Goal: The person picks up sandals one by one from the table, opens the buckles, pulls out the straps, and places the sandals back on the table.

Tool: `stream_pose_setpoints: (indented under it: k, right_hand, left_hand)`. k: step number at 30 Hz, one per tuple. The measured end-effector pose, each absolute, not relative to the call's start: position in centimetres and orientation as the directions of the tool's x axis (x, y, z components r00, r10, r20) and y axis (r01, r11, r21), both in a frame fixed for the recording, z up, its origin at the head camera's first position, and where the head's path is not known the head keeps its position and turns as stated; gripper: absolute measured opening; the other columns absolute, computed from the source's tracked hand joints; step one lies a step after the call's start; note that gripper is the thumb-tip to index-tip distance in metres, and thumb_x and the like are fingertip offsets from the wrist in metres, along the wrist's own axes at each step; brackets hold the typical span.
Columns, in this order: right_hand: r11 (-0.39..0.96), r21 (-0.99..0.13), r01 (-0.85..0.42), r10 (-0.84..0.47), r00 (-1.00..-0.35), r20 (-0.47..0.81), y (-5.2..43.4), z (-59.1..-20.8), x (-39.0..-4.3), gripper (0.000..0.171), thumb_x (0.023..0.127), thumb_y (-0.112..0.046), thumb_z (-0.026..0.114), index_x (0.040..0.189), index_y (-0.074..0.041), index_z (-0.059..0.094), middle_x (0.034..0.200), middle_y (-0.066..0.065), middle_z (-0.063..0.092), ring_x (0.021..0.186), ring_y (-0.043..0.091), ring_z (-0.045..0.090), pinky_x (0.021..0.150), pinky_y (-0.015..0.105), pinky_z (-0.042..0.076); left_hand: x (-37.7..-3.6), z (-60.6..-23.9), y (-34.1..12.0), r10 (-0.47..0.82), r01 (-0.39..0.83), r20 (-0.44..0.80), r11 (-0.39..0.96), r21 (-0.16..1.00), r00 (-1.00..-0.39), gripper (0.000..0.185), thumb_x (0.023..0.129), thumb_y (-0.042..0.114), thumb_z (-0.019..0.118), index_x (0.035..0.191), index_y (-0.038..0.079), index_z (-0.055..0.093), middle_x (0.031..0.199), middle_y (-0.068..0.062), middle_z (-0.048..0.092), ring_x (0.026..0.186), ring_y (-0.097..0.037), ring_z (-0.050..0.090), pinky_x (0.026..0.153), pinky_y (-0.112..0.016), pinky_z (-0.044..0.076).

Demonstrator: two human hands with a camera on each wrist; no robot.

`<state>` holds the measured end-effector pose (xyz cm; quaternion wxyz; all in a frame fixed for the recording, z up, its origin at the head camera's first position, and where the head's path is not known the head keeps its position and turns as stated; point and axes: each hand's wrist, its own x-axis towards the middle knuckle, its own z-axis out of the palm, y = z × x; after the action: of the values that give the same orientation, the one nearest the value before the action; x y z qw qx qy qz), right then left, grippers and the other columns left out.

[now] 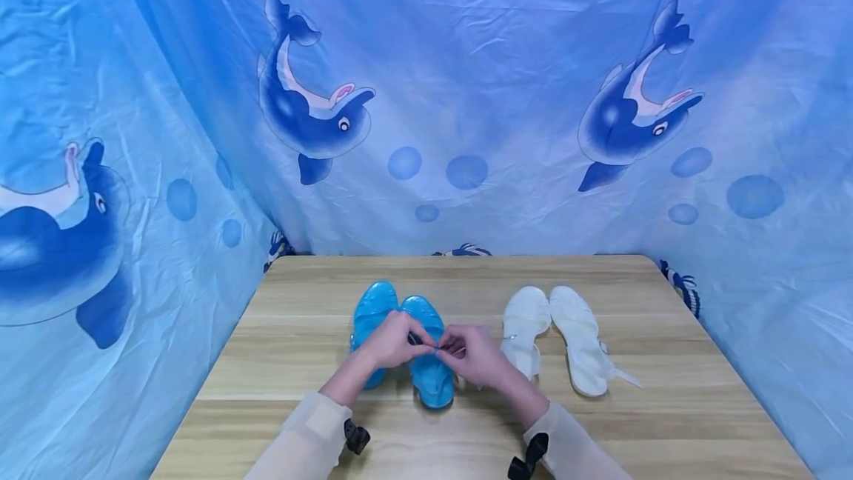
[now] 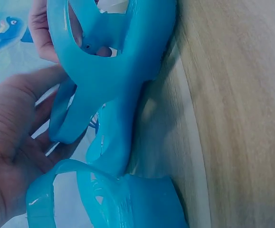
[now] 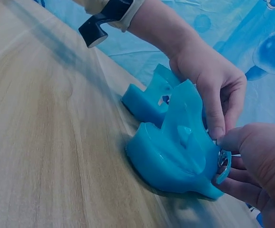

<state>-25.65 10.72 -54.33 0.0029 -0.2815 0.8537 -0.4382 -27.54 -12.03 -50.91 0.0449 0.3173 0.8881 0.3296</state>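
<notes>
Blue sandal [image 1: 429, 361] sits between both hands, strap pinched by fingertips [image 3: 217, 133].

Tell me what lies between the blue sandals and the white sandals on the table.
Mostly bare wood of the table. In the head view, only the right hand reaches across the near part of the gap between the blue sandals and the white sandals.

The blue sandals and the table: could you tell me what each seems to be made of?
Blue sandals: probably soft moulded plastic or jelly rubber; glossy, slightly translucent, with smooth one-piece straps. Table: wood or wood-look laminate; pale matte grain, but which cannot be told.
</notes>
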Motion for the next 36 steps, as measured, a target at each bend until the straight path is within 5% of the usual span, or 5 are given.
stream_pose_setpoints:
  k: [8,20,26,36]
  right_hand:
    - [0.443,-0.726,-0.526,-0.498,-0.818,0.289,11.0,-54.7,-25.8,0.006,0.097,-0.018,0.078,0.097,-0.021,0.072,0.097,-0.002,0.079,0.085,0.002,0.072,0.074,0.019,0.06]
    - [0.505,-0.645,-0.574,-0.533,-0.795,0.29,10.9,-53.9,-26.3,0.01,0.096,-0.019,0.078,0.092,-0.021,0.068,0.089,-0.006,0.074,0.08,0.0,0.067,0.072,0.018,0.059]
    - [0.504,-0.674,-0.54,-0.504,-0.817,0.279,10.9,-54.0,-25.8,0.006,0.097,-0.019,0.078,0.096,-0.02,0.072,0.094,-0.003,0.078,0.082,0.001,0.071,0.073,0.017,0.059]
    - [0.452,-0.724,-0.521,-0.495,-0.822,0.282,11.2,-54.7,-25.7,0.005,0.098,-0.018,0.077,0.099,-0.015,0.074,0.096,-0.001,0.079,0.086,0.005,0.074,0.076,0.018,0.06]
  left_hand:
    - [-27.6,-50.6,-12.0,0.621,0.551,0.116,0.575,0.605,-0.776,0.006,0.096,0.02,0.081,0.097,0.017,0.087,0.092,0.003,0.084,0.06,0.0,0.058,0.053,-0.016,0.039]
    - [-28.2,-50.7,-12.4,0.611,0.526,0.077,0.603,0.599,-0.788,0.003,0.093,0.018,0.084,0.09,0.017,0.085,0.086,0.005,0.081,0.072,0.0,0.068,0.068,-0.019,0.056]
    - [-28.1,-51.2,-12.3,0.601,0.554,0.14,0.587,0.591,-0.787,0.008,0.093,0.023,0.085,0.098,0.019,0.087,0.097,0.002,0.083,0.075,-0.002,0.068,0.061,-0.019,0.051]
    - [-27.7,-51.1,-13.4,0.585,0.544,0.138,0.607,0.579,-0.799,0.003,0.093,0.021,0.084,0.094,0.02,0.087,0.092,0.006,0.082,0.077,-0.001,0.067,0.064,-0.019,0.052]
